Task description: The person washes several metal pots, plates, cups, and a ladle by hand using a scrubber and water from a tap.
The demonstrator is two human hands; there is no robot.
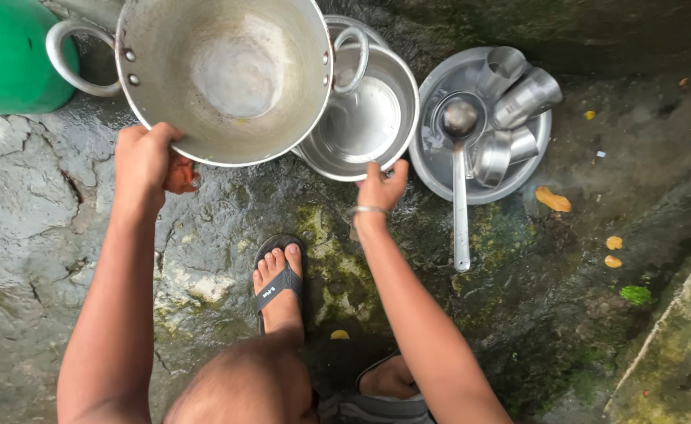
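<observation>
Big two-handled aluminium pot (227, 74) tilted up off the wet stone floor (39, 212), looking rinsed inside. Left hand (147, 161) gripping its rim, maybe with an orange scrubber. Right hand (382, 187) fingers pinching steel bowl (361, 118) rim. Ladle (460, 157), tumblers stacked on plate (439, 177), probably done.

**Colours and Patterns Recorded at the Washing Spot**

A dull silver-grey finish, with a paler worn patch at the centre, is noted inside the large pot (224, 74). A brighter silver is recorded on the bowl (361, 118), the plate (439, 169), the ladle (461, 180) and the steel cups (518, 102). A solid green is observed on the bucket (12, 55). The sandal (280, 283) is recorded as black. An orange-brown scrubber (180, 174) is seen. The wet floor (63, 251) is logged as mottled grey, cracked, with yellow-green moss patches; scattered yellow-orange scraps (553, 199) are noted. A silver bangle (370, 210) is recorded.
</observation>
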